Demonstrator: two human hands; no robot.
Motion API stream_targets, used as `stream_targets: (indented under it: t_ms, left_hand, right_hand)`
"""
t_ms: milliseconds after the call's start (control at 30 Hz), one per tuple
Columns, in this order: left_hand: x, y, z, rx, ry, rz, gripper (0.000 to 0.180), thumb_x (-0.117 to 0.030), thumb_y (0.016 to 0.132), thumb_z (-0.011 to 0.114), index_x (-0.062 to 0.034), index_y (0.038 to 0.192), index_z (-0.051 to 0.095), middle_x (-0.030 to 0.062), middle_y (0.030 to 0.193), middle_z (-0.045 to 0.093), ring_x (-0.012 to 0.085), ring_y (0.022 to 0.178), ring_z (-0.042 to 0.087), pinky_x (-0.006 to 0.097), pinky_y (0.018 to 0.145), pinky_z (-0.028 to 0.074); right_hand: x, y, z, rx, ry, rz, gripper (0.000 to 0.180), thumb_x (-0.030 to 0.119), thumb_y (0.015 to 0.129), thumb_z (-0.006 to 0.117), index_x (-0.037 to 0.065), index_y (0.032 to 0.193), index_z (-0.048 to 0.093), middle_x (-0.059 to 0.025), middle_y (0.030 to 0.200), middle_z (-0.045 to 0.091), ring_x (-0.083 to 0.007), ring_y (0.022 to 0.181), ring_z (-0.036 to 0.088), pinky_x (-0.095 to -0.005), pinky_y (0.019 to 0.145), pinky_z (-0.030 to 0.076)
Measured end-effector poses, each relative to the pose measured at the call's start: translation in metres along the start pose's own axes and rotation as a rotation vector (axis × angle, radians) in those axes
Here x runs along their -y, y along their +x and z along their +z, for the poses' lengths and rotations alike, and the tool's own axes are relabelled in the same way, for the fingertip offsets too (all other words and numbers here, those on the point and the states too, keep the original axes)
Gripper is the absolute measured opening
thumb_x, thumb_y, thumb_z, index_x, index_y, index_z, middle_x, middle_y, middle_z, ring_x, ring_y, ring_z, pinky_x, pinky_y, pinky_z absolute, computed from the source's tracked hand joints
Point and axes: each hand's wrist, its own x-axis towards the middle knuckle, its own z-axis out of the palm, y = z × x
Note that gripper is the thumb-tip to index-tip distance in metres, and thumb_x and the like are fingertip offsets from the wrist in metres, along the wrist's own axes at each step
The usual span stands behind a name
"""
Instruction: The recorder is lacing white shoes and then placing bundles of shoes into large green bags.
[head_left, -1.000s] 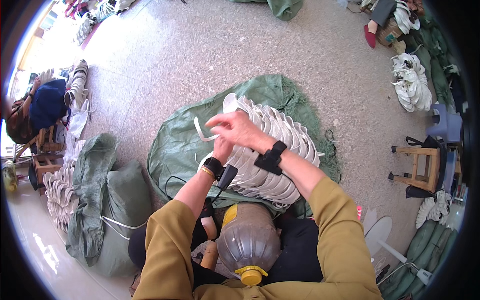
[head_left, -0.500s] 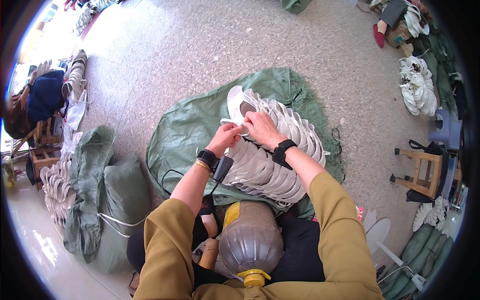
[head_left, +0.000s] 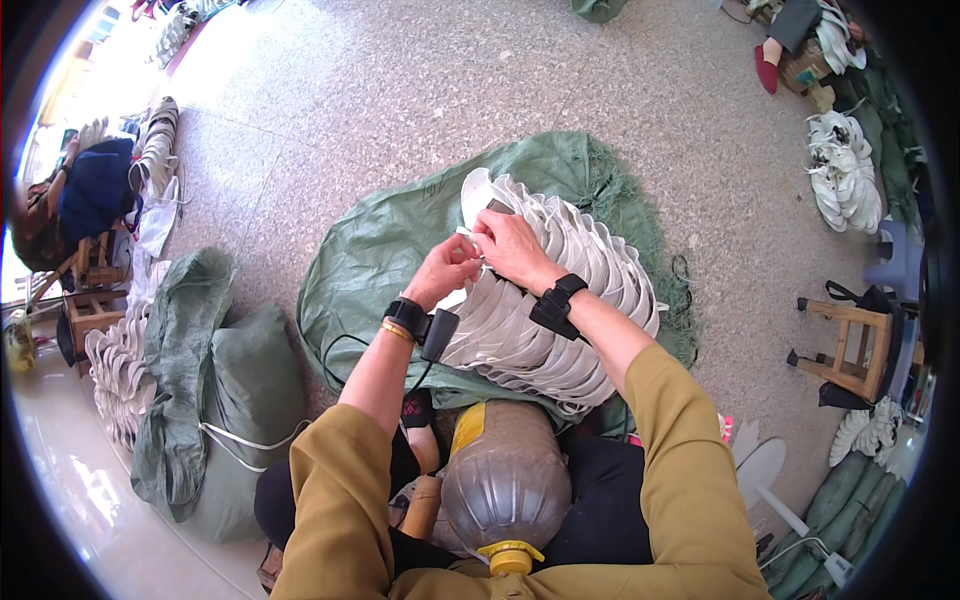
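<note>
A long stack of nested white pieces that look like shoe uppers (head_left: 560,330) lies on a spread green woven sack (head_left: 370,240) in front of me. My right hand (head_left: 512,247) is at the stack's upper left end, fingers bent and pinching a white strip-like edge (head_left: 464,232) of the endmost upper. Close beside it, my left hand (head_left: 443,272) has its fingers and thumb drawn together at the same edge. The fingertips nearly meet, and they hide just what is pinched between them. Black bands circle both wrists, and a dark box with a cable hangs by the left one.
A large plastic jug (head_left: 505,470) with a yellow cap stands between my legs. At left sit a stuffed green sack (head_left: 255,400) and more white uppers (head_left: 120,380). Wooden stools (head_left: 850,345) and another pile of uppers (head_left: 842,170) are at right. Other people sit along the edges.
My right hand has shifted slightly left, onto the strip's edge. The left hand has moved a little down and left, its fingers loosened somewhat. The view has tilted slightly.
</note>
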Motion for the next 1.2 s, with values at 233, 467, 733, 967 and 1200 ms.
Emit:
stream_targets:
  t_ms: [233, 467, 733, 967, 1200]
  left_hand:
    - [0.016, -0.004, 0.013, -0.068, -0.178, 0.065, 0.009, -0.009, 0.092, 0.058, -0.0060, 0.100, 0.054, 0.0018, 0.078, 0.061, 0.0073, 0.065, 0.053, 0.023, 0.058, 0.043]
    - [-0.005, -0.009, 0.000, -0.186, -0.021, 0.160, 0.008, -0.007, 0.088, 0.060, -0.0053, 0.088, 0.053, 0.0013, 0.073, 0.060, 0.0066, 0.065, 0.053, 0.022, 0.057, 0.041]
    - [-0.014, -0.007, 0.001, -0.225, 0.076, 0.245, 0.010, -0.007, 0.087, 0.062, -0.0057, 0.089, 0.052, -0.0007, 0.078, 0.059, 0.0052, 0.069, 0.051, 0.022, 0.059, 0.040]
    - [-0.001, -0.006, 0.006, -0.235, -0.125, 0.125, 0.020, -0.008, 0.087, 0.067, -0.0057, 0.096, 0.050, -0.0011, 0.081, 0.058, 0.0066, 0.074, 0.054, 0.023, 0.066, 0.046]
    - [0.015, -0.003, 0.022, -0.287, 0.345, 0.371, 0.023, -0.003, 0.081, 0.071, -0.0047, 0.091, 0.050, -0.0004, 0.076, 0.055, 0.0057, 0.064, 0.052, 0.024, 0.058, 0.045]
  right_hand:
    - [0.003, 0.001, 0.001, 0.076, 0.246, 0.183, 0.015, 0.013, 0.080, 0.063, -0.001, 0.081, 0.066, -0.0176, 0.067, 0.066, -0.0309, 0.064, 0.068, -0.0399, 0.063, 0.053]
    - [-0.009, -0.006, 0.008, 0.222, 0.221, 0.295, 0.016, 0.015, 0.076, 0.069, 0.001, 0.082, 0.072, -0.0139, 0.068, 0.069, -0.0233, 0.062, 0.069, -0.0358, 0.061, 0.054]
    - [-0.005, -0.007, 0.004, 0.387, 0.272, 0.218, 0.015, 0.014, 0.078, 0.070, 0.001, 0.084, 0.073, -0.0110, 0.068, 0.069, -0.0164, 0.058, 0.066, -0.0317, 0.056, 0.053]
    - [-0.016, -0.011, 0.002, 0.318, 0.470, 0.414, 0.021, 0.016, 0.089, 0.063, -0.002, 0.080, 0.070, -0.0089, 0.066, 0.068, -0.0123, 0.054, 0.064, -0.0274, 0.047, 0.052]
    - [-0.019, -0.006, 0.003, 0.250, 0.191, 0.366, 0.024, 0.015, 0.089, 0.062, -0.007, 0.081, 0.064, -0.0123, 0.064, 0.068, -0.0151, 0.045, 0.062, -0.0294, 0.042, 0.049]
